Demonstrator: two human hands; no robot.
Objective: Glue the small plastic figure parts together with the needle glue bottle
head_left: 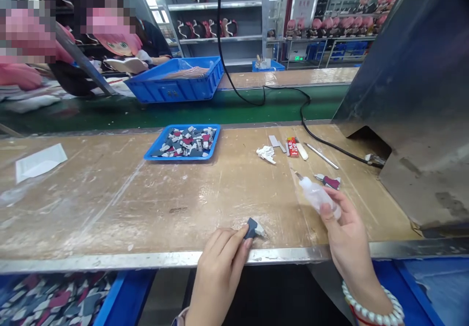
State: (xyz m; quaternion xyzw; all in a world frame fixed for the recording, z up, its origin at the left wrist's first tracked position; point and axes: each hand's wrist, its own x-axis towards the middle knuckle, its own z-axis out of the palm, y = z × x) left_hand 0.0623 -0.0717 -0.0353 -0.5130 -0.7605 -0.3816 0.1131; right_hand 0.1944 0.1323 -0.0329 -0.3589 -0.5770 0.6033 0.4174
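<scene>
Near the table's front edge, my left hand (223,255) pinches a small dark grey and white molded part (252,229) between thumb and fingers. My right hand (346,228) is wrapped round a translucent squeeze bottle (318,196), tilted with its thin needle tip toward the upper left. Just beyond the bottle lies another small part, maroon and white (330,181). Farther back on the table, a shallow blue tray (149,156) bears many similar grey, white and maroon parts.
Crumpled tissue (266,154), a red packet (292,147) and a metal rod (322,156) lie at the back right. A black cable (330,144) runs to the metal housing (410,121). A blue bin (172,89) stands beyond; a person is at the back left.
</scene>
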